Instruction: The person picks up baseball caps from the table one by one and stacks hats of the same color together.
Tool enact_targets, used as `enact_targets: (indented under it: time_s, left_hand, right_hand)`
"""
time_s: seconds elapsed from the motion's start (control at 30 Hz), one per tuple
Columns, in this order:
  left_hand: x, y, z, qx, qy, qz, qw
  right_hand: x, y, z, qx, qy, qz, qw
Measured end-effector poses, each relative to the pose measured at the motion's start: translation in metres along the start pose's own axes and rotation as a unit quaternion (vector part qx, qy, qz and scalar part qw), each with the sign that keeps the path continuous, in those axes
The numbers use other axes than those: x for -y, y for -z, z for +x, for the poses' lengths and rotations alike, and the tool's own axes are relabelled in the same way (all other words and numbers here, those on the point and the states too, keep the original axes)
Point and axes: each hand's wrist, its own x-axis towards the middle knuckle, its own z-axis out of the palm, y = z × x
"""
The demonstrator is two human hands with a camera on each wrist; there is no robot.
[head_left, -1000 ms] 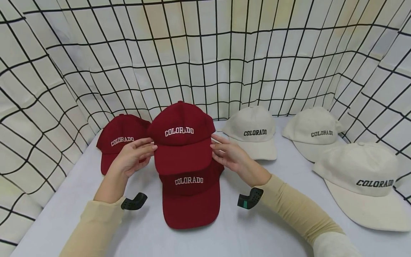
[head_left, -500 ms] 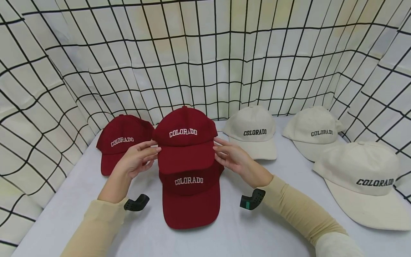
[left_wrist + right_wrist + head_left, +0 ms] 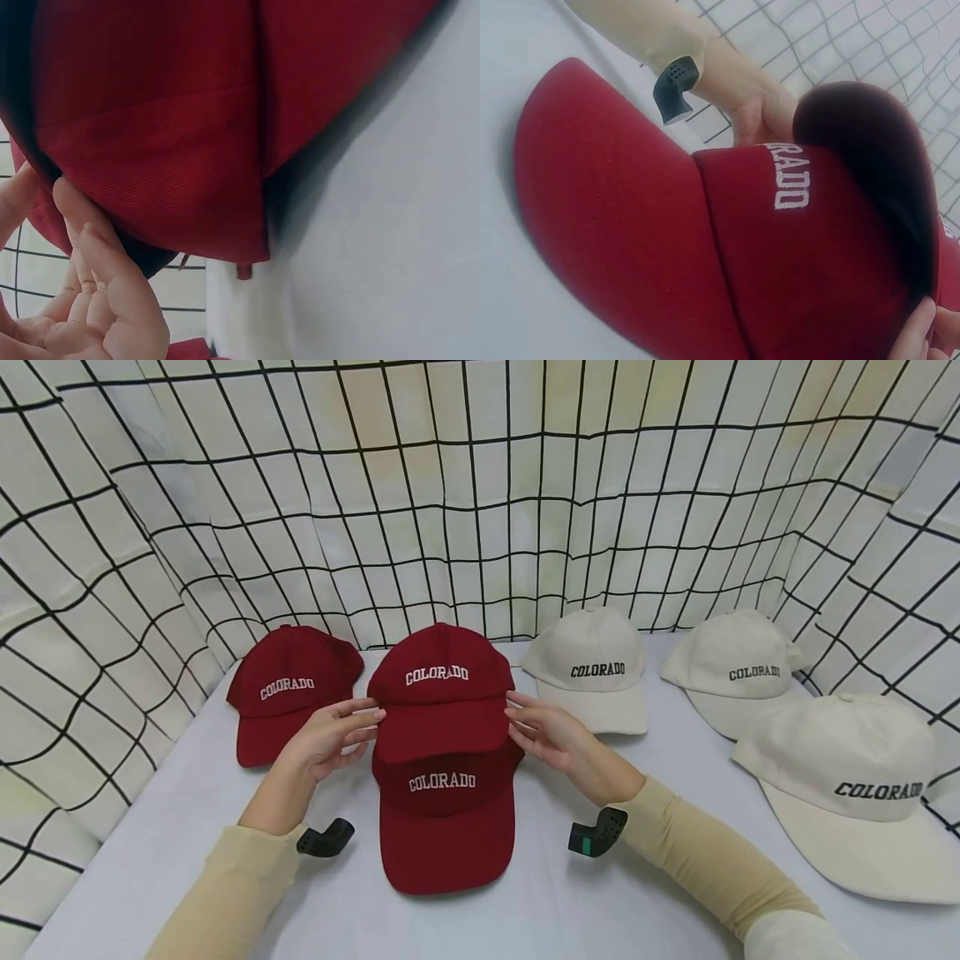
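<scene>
An upper red baseball cap [image 3: 441, 727] with white COLORADO lettering is held between my two hands. My left hand [image 3: 333, 735] pinches the left edge of its brim, and my right hand [image 3: 551, 735] pinches the right edge. Below it a lower red cap [image 3: 447, 852] rests on the white surface, its crown partly covered by the held cap. From the right wrist, the held cap's dark brim underside [image 3: 862, 120] shows tilted behind the lower cap's crown, with my right fingers [image 3: 915, 334] at its edge. The left wrist view shows left fingers [image 3: 112, 277] beside red cloth.
Another red cap [image 3: 288, 681] sits at the back left, close to the left hand. White caps with dark lettering stand on the right: one [image 3: 592, 664] behind the right hand, one [image 3: 735, 668] farther right, one [image 3: 840, 768] nearer. Black-grid panels [image 3: 480, 510] enclose the surface.
Both hands have moved the held red cap down and slightly right, lower behind and over the other red cap. More of the back-left red cap shows. The remaining caps have stayed put.
</scene>
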Motion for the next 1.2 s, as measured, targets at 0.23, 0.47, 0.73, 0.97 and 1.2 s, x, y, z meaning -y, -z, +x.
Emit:
enact_targets:
  time_s: [0.23, 0.47, 0.73, 0.97, 1.2]
  left_hand:
    - [0.003, -0.002, 0.001, -0.001, 0.002, -0.004, 1.0000]
    - [0.004, -0.003, 0.000, 0.006, 0.007, -0.018, 0.9998]
    - [0.008, -0.002, -0.003, 0.014, 0.009, -0.002, 0.9999]
    - [0.009, -0.001, -0.009, 0.020, 0.012, 0.024, 0.9994]
    - [0.011, 0.002, -0.010, 0.027, 0.008, 0.039, 0.9989]
  right_hand:
    - [-0.005, 0.006, 0.000, 0.006, -0.004, 0.006, 1.0000]
    - [-0.008, 0.007, -0.004, 0.000, -0.007, 0.018, 0.9998]
    - [-0.010, 0.008, -0.009, 0.005, -0.004, 0.013, 0.9999]
    - [-0.014, 0.008, -0.016, 0.021, 0.014, -0.015, 0.9996]
    - [-0.020, 0.010, -0.021, 0.021, 0.017, -0.028, 0.9993]
